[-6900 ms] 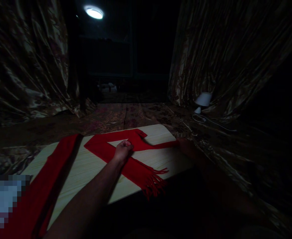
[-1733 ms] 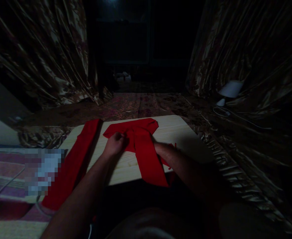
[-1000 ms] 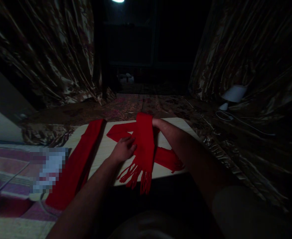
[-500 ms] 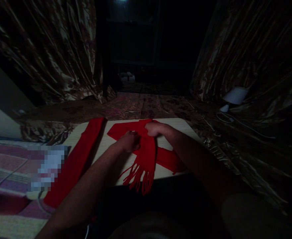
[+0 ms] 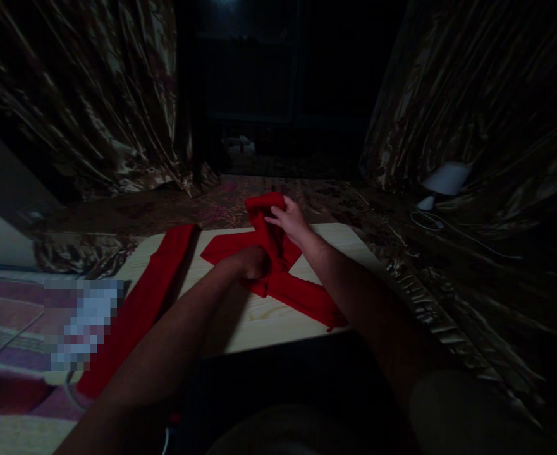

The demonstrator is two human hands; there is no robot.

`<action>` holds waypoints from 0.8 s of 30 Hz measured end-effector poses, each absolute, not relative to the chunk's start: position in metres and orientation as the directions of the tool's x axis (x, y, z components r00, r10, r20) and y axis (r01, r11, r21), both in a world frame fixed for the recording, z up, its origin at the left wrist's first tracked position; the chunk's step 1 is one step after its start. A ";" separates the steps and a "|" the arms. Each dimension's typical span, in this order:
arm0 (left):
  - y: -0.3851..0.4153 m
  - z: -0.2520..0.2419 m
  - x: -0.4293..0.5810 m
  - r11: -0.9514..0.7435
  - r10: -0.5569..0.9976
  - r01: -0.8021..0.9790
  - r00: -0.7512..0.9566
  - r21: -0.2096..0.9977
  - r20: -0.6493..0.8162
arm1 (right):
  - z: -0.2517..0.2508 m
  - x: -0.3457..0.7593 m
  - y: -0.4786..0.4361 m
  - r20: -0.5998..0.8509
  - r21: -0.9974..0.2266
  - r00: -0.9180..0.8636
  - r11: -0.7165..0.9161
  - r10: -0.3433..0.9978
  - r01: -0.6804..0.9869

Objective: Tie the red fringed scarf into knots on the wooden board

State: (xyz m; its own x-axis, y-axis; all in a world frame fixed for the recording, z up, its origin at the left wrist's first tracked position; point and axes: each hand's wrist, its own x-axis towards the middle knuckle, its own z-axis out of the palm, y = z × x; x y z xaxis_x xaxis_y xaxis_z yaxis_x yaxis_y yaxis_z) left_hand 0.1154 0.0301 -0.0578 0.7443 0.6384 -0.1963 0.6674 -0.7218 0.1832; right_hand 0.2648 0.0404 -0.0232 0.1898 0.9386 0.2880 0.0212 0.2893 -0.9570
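A red knitted scarf (image 5: 306, 298) lies in crossed folds on a small pale wooden table (image 5: 240, 328). My right hand (image 5: 291, 221) holds a raised section of it above the table's far edge, its thumb hidden and some fingers extended over the cloth. Lower down, my left hand (image 5: 255, 262) is closed at the crossing, gripping the scarf; its fingertips are hidden. A long flat red strip (image 5: 150, 291) runs along the table's left side, and whether it joins the folded part I cannot tell.
Left of the table is a striped bedcover (image 5: 7, 341) with a blurred pale object (image 5: 86, 322) and a white cable. A small white lamp (image 5: 447, 178) stands at the right on patterned cloth. Patterned curtains (image 5: 131, 114) flank a dark window.
My right hand has moved up and away, raising a scarf section. The fringed end that hung toward me has left the table's front. My left hand stays near the crossing.
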 end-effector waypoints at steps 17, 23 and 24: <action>0.032 -0.063 0.116 -0.663 0.689 0.714 0.700 0.227 -0.190 | -0.068 0.311 0.008 -0.050 -0.699 0.007 -0.040 0.999 0.714; 0.029 -0.071 0.113 -0.628 0.681 0.686 0.713 0.366 -0.167 | -0.072 0.331 -0.014 -0.434 -0.586 0.204 -0.447 0.877 0.675; 0.028 -0.072 0.112 -0.627 0.684 0.679 0.715 0.382 -0.147 | -0.075 0.331 -0.018 -0.423 -0.656 0.231 -0.472 0.876 0.589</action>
State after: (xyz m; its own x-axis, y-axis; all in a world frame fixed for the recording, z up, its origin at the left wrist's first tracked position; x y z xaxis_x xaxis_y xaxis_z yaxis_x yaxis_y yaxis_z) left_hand 0.1122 0.0285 -0.0718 0.7148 0.6838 -0.1465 0.6785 -0.6275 0.3820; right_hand 0.3310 -0.0178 -0.0755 0.2312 0.8763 -0.4226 0.5886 -0.4719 -0.6564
